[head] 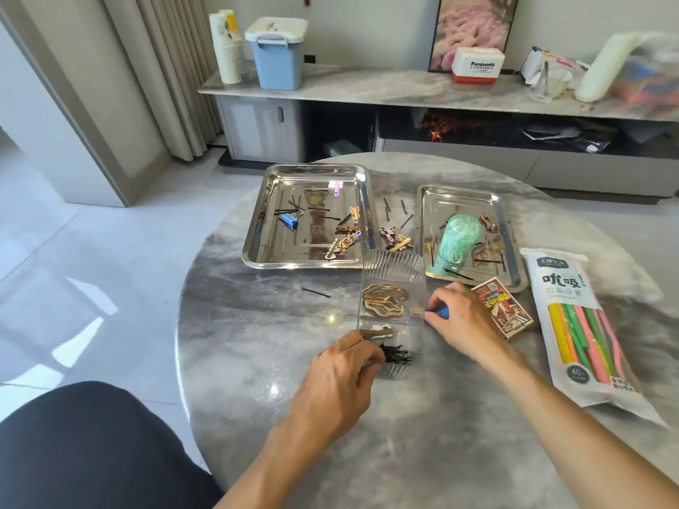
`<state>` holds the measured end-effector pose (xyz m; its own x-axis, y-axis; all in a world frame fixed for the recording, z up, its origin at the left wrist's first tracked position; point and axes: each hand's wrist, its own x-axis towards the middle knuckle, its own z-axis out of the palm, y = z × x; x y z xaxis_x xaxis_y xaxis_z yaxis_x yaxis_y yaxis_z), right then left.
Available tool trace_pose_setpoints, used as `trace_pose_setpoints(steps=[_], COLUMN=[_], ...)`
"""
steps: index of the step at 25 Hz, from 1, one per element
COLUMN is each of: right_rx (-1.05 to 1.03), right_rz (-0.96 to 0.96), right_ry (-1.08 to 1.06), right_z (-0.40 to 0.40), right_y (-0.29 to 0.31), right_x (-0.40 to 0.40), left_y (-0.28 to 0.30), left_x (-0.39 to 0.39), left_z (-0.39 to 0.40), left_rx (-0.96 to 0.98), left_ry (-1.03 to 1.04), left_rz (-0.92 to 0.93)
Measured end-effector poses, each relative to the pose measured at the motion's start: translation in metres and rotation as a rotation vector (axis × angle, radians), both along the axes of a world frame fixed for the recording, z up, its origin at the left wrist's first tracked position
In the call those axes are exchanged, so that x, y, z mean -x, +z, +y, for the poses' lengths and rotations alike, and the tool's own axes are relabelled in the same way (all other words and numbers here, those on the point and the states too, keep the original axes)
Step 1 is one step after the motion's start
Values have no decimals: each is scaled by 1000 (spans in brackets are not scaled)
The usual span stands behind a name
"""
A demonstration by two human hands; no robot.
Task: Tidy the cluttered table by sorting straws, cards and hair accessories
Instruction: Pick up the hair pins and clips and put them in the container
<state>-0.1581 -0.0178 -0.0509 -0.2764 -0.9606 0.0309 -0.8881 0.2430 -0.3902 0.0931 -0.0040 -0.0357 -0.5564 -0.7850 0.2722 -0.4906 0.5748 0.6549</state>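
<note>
left hand [340, 365]: fingers curled, pinching black bobby pins [397, 354] at the near compartment of the clear ribbed plastic organiser box [393, 268].
right hand [461, 315]: pinches a small blue object [444, 312], possibly a clip, touching the box's right wall.
middle compartment: gold wire hair clips [385, 301].
large steel tray [257, 247]: mixed hair clips.
straw packet [580, 325]: table's right edge, beside the card box [509, 315].

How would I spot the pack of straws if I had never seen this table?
Start at the round marble table and go to its right edge, past the card box. The pack of straws lies flat there, a long white bag. Only it shows bright orange, green and pink sticks through a clear window.
</note>
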Motion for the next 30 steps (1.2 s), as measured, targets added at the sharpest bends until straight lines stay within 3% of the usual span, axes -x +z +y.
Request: trace_pose_setpoints(steps=[4,9,11,14,16,20,23,25,28,30], right_rx=[-103,-233,-104,187,311,519,427,353,423,409], right_rz=[40,-177,-335,-795,-860,-698,-294,-169,-119,-101], right_ry=[-15,-125,-124,-11,51,73,46,38,76,93], right_z=[20,40,44,45,39,20,10,7,0,-4], right_y=[5,17,33,70,88,99,90,84,79,78], right_x=[4,4,-2,-16,-26,-45,-48,-50,-52,-53], left_y=[-1,-3,-4,-4,-4,-1,1,4,7,5], left_x=[8,9,8,7,5,0,-5,-7,-3,-7], left_z=[2,3,3,1,3,9,13,10,-25,-67], left_rx=[2,-6,-13,-31,-25,-19,-30,-166,-343,-178], left_ry=[23,25,11,-3,-32,-99,-122,-116,163,351], left_rz=[31,37,36,36,12,-32,-20,158,436,183])
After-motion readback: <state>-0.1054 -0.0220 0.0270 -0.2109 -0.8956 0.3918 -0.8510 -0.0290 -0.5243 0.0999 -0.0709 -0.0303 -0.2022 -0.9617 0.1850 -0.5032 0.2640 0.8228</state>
